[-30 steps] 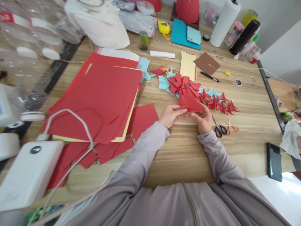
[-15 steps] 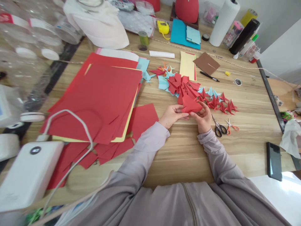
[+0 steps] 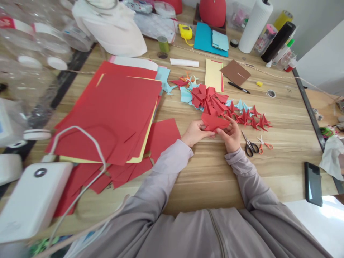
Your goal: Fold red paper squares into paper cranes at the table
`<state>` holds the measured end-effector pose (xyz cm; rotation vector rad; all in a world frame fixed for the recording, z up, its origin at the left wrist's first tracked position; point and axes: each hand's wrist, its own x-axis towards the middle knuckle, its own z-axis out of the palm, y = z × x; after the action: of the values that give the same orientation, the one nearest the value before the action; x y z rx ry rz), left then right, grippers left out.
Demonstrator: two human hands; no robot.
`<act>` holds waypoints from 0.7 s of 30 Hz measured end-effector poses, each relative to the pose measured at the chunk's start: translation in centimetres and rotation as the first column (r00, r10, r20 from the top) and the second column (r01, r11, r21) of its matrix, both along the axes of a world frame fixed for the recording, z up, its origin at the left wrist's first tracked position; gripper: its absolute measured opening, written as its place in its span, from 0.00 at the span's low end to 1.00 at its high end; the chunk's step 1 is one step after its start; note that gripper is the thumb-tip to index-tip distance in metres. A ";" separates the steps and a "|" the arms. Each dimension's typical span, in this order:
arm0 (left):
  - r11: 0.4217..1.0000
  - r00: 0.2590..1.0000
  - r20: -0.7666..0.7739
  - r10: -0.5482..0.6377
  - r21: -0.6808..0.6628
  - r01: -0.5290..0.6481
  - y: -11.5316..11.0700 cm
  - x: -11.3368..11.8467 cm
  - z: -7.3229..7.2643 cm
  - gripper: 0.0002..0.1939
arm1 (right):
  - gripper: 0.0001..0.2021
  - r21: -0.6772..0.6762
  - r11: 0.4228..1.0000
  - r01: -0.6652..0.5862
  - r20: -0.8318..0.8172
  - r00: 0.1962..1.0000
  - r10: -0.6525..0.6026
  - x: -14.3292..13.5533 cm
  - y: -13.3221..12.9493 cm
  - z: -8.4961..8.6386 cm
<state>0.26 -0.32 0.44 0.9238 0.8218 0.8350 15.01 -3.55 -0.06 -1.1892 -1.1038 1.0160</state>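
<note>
While both thumbs press near its close edge, the folded red paper (image 3: 214, 122) sits pinched btwn the left grip (image 3: 195, 133) and the right grip (image 3: 231, 135), one at each side, approx. mid-surface (image 3: 209, 175), just on the near side of a heap of red folded pieces (image 3: 211, 98). Neither grip is slack; both have fingers behind & thumbs in front, AFAICT. Whether the paper's underside touches the surface, can't tell.

To do this fold well, IMO: line up edges & corners b4 creasing, let one side hold steady as the other works, then run a thumbnail along the crease from the middle out. Go light at first; a stray crease in thin stock prob. won't come out. Better w/ the paper flat on the bare surface, away from the heap, so nothing snags.

Labels etc.: not much legible. A clear plastic bottle (image 3: 18, 32) top left has a pink-red label, text too blurry. Power bank (image 3: 37, 200) has a small round display, digits unclear, plus faint marks lower down, n/a. Black pen (image 3: 239, 87) shows tiny pale lettering, illegible. Phone (image 3: 313, 184): dark screen, no brand vis.
</note>
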 end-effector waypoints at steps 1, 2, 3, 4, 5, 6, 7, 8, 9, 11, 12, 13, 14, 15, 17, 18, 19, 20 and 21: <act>1.000 1.000 0.021 0.004 -0.023 -0.004 -0.1 0.1 0.1 0.23 | 0.27 -0.002 1.000 0.007 -0.020 1.000 -0.007 0.1 0.1 -0.2; 0.999 0.999 0.044 0.012 -0.046 -0.010 -0.1 0.1 0.2 0.23 | 0.23 -0.004 1.000 0.014 -0.045 0.999 -0.014 0.2 0.1 -0.3; 0.998 0.998 0.065 0.019 -0.067 -0.015 -0.1 0.1 0.2 0.23 | 0.20 -0.005 1.000 0.019 -0.073 0.997 -0.019 0.3 0.2 -0.5; 0.996 0.996 0.083 0.025 -0.085 -0.018 -0.1 0.2 0.2 0.23 | 0.18 -0.005 1.000 0.020 -0.100 0.995 -0.021 0.3 0.3 -0.7; 0.995 0.995 0.096 0.027 -0.101 -0.018 -0.2 0.2 0.2 0.23 | 0.16 -0.004 1.000 0.018 -0.123 0.992 -0.019 0.4 0.3 -0.8; 0.994 0.994 0.106 0.027 -0.113 -0.015 -0.2 0.2 0.2 0.24 | 0.16 -0.005 1.000 0.014 -0.139 0.990 -0.015 0.4 0.4 -0.9; 0.993 0.994 0.111 0.025 -0.121 -0.011 -0.1 0.2 0.2 0.24 | 0.15 -0.006 1.000 0.012 -0.148 0.989 -0.012 0.4 0.4 -0.9; 0.992 0.993 0.112 0.022 -0.127 -0.008 -0.1 0.2 0.1 0.24 | 0.15 -0.007 1.000 0.012 -0.153 0.988 -0.013 0.4 0.4 -0.9; 0.991 0.994 0.111 0.020 -0.130 -0.005 -0.1 0.2 0.1 0.24 | 0.14 -0.009 1.000 0.016 -0.157 0.987 -0.017 0.3 0.3 -0.8; 0.991 0.994 0.107 0.020 -0.135 -0.006 -0.1 0.2 0.0 0.23 | 0.14 -0.015 0.999 0.029 -0.157 0.987 -0.031 0.2 0.3 -0.7; 0.991 0.994 0.105 0.024 -0.137 -0.009 -0.1 0.2 0.0 0.23 | 0.13 -0.020 0.999 0.038 -0.154 0.987 -0.041 0.2 0.2 -0.6; 0.990 0.994 0.104 0.029 -0.139 -0.014 -0.2 0.2 0.0 0.22 | 0.13 -0.026 0.999 0.043 -0.148 0.988 -0.047 0.2 0.2 -0.5; 0.990 0.994 0.105 0.034 -0.142 -0.019 -0.2 0.3 0.1 0.22 | 0.13 -0.032 0.998 0.051 -0.139 0.989 -0.055 0.1 0.2 -0.4; 0.989 0.994 0.106 0.039 -0.145 -0.023 -0.2 0.3 0.1 0.22 | 0.13 -0.038 0.998 0.058 -0.127 0.990 -0.062 0.1 0.2 -0.3; 0.989 0.994 0.104 0.045 -0.144 -0.030 -0.2 0.4 0.2 0.22 | 0.14 -0.048 0.997 0.066 -0.095 0.993 -0.070 -0.1 0.1 -0.1; 0.990 0.994 0.099 0.045 -0.139 -0.031 -0.2 0.4 0.2 0.23 | 0.15 -0.051 0.997 0.065 -0.077 0.995 -0.069 -0.1 0.1 0.0; 0.991 0.995 0.091 0.043 -0.132 -0.030 -0.2 0.4 0.2 0.23 | 0.15 -0.051 0.997 0.063 -0.061 0.996 -0.066 -0.1 0.1 0.0; 0.992 0.996 0.083 0.036 -0.122 -0.026 -0.2 0.4 0.3 0.23 | 0.15 -0.050 0.997 0.061 -0.049 0.997 -0.064 -0.1 0.1 0.0; 0.994 0.997 0.075 0.027 -0.108 -0.018 -0.3 0.4 0.3 0.23 | 0.15 -0.050 0.997 0.057 -0.043 0.997 -0.060 -0.1 0.1 0.0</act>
<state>0.63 -0.58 0.73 0.7845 0.8042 0.8327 14.90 -3.46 -0.01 -1.2253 -1.0090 1.0245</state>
